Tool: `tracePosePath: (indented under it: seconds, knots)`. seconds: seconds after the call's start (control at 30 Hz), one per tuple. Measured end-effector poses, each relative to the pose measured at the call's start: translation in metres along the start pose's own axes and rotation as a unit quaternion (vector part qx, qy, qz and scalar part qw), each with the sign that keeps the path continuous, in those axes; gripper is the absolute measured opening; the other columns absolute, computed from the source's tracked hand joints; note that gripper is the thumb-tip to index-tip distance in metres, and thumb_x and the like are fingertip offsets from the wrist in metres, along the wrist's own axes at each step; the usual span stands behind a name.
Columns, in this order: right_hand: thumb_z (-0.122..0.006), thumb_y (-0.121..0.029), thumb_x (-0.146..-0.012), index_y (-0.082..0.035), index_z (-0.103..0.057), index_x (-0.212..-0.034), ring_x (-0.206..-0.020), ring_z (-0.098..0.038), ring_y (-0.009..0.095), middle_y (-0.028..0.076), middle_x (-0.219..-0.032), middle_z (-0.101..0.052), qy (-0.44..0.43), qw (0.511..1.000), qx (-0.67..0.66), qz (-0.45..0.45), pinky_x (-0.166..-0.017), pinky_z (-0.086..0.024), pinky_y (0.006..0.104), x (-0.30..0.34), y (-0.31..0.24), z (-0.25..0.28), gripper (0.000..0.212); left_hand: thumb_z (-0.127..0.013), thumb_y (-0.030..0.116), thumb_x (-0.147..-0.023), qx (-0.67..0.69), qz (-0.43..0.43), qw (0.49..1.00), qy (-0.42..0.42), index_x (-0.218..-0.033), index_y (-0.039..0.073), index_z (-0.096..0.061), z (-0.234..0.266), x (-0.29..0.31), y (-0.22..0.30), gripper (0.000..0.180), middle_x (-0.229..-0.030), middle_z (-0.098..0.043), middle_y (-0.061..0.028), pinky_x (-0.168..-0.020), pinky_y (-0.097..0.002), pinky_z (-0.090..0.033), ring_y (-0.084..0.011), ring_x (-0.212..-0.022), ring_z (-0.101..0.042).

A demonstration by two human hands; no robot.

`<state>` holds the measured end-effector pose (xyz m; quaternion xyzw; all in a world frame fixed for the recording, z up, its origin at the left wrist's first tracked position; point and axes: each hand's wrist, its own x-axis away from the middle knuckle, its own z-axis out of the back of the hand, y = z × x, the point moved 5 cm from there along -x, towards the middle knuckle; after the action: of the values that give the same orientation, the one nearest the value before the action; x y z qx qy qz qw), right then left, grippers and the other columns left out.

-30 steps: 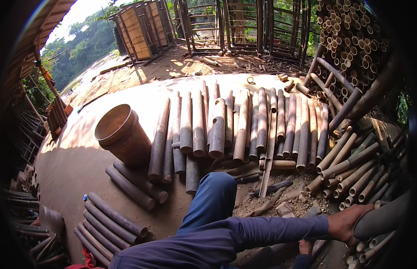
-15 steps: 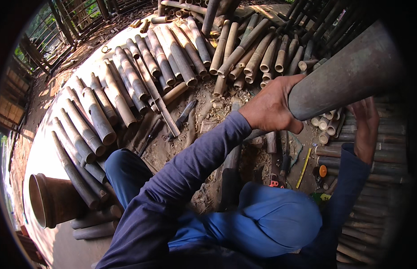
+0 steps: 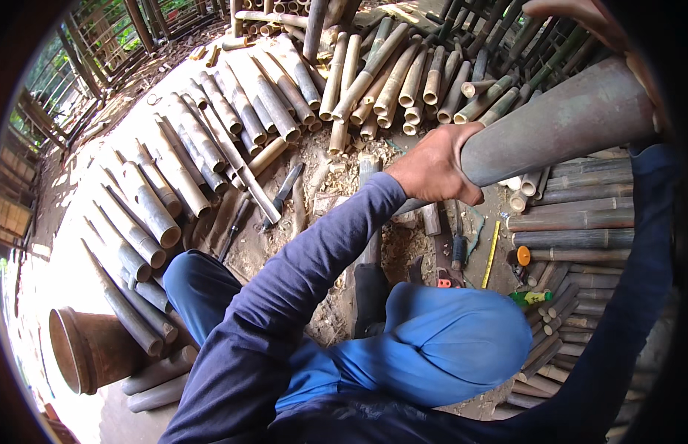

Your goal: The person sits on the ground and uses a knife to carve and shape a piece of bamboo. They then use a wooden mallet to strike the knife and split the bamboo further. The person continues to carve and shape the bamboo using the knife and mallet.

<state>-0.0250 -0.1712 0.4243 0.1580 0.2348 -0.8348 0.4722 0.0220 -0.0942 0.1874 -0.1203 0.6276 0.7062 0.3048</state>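
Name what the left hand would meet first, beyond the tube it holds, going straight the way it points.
Probably the greenish bamboo pieces lying beyond the thick bamboo tube that the left hand holds, though the picture leaves unclear how far below the hand they lie.

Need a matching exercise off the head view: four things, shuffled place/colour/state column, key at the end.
1. left hand
2. bucket
3. thin strip
4. trousers

A. yellow, long and narrow
B. blue, lower middle of the picture
C. gripping the left end of a large bamboo tube
D. brown, lower left of the picture

Pairs: 1-C, 2-D, 3-A, 4-B
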Motion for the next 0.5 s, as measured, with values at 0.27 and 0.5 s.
tracePosePath:
  seconds: [0.27, 0.5]
  knots:
    - [-0.033, -0.061, -0.105, 0.004, -0.063, -0.128, -0.131, -0.054, 0.033, 0.022, -0.132, -0.062, -0.051, 0.999, -0.014, -0.01, -0.116, -0.036, 0.0465, -0.008, -0.011, 0.005, 0.075, -0.085, 0.009, -0.061, 0.021, 0.01, 0.999, -0.044, -0.12, -0.002, -0.06, -0.006, -0.01, 0.004, 0.065, -0.104, -0.069, -0.0092, -0.092, -0.0318, -0.053, -0.0161, -0.097, -0.064]
    - [-0.032, -0.063, -0.105, 0.002, -0.063, -0.131, -0.131, -0.055, 0.028, 0.018, -0.132, -0.064, -0.03, 0.997, -0.067, -0.015, -0.113, -0.04, 0.0422, -0.007, -0.001, 0.021, 0.076, -0.085, 0.009, -0.058, 0.014, -0.002, 1.0, -0.017, -0.125, -0.001, -0.059, 0.001, 0.001, -0.004, 0.072, -0.109, -0.07, -0.0124, -0.093, -0.0348, -0.053, -0.0223, -0.101, -0.067]
